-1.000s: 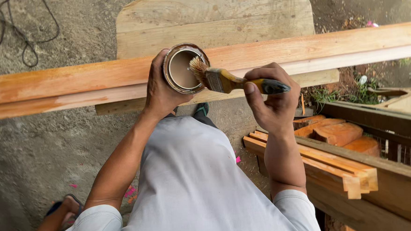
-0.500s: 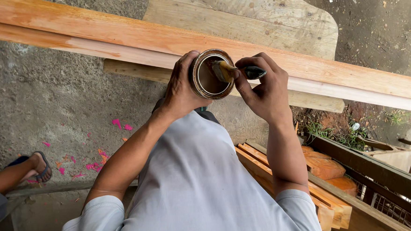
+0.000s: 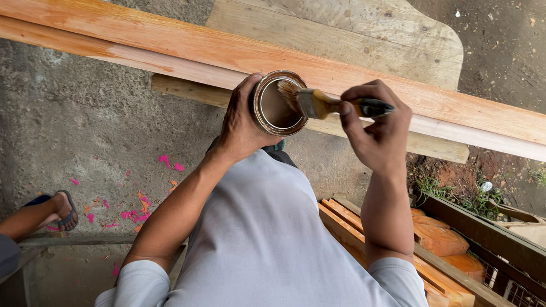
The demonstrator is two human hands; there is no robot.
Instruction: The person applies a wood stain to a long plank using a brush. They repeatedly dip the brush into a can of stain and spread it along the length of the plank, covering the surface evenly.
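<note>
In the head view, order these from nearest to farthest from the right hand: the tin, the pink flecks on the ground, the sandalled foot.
From the right hand:
1. Tin, just to its left, held by the left hand.
2. Pink flecks, lower left on the ground.
3. Sandalled foot, far left edge.

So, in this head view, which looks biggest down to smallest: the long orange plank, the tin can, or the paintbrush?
1. Long orange plank, crossing the whole picture.
2 and 3. Tin can in the left hand and paintbrush in the right hand: they look alike in size, so no ranking.
</note>
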